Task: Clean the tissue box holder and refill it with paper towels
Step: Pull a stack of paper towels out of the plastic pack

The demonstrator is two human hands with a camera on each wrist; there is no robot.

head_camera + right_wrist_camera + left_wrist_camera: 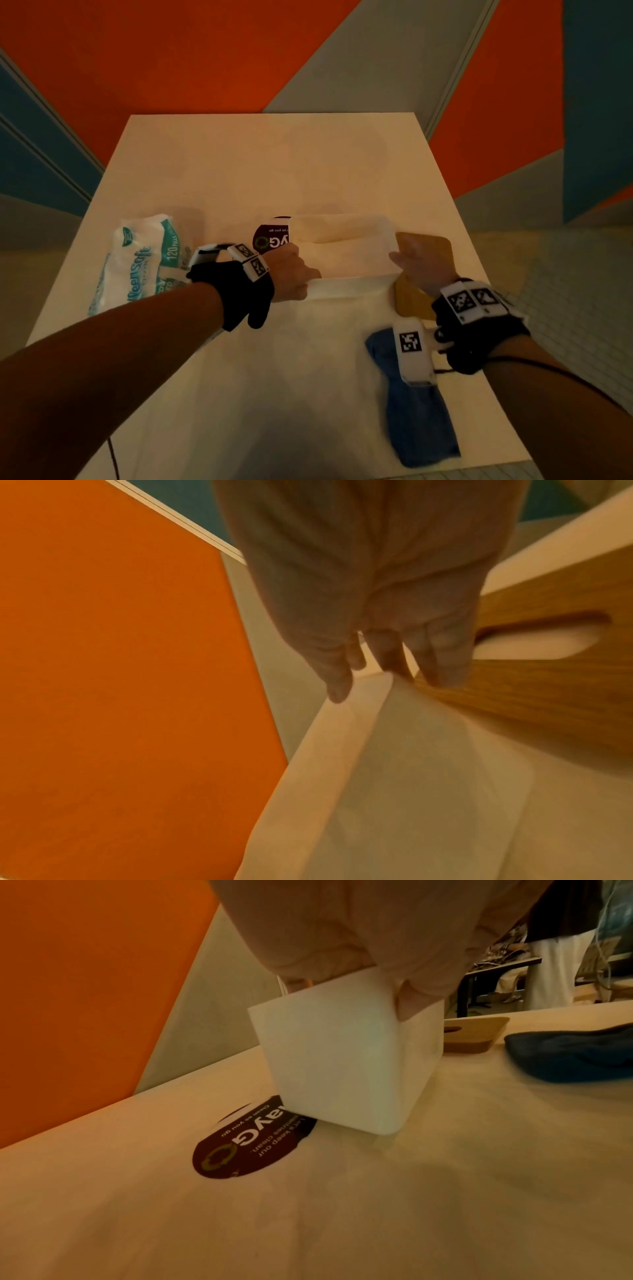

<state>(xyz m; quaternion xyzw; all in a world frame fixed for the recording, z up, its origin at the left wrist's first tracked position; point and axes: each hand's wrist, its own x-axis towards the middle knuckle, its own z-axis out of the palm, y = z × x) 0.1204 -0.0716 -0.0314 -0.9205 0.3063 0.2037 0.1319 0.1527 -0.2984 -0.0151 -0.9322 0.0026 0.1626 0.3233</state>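
The white tissue box holder point(342, 253) is in the middle of the table with its open top facing me, and it looks empty. My left hand point(294, 270) grips its left end, thumb on the near wall and fingers point(298, 982) over the far rim. In the left wrist view the holder point(342, 1056) is tipped, one bottom edge on the table. My right hand point(418, 263) holds the right end, fingers point(387, 653) hooked over the rim of the holder point(394, 764). A pack of paper towels point(140, 260) lies to the left.
The wooden lid point(435, 246) with its slot lies just right of the holder, under my right hand. A blue cloth point(414, 411) lies at the front right. A dark round sticker point(267, 236) sits on the white table point(239, 171) behind my left hand.
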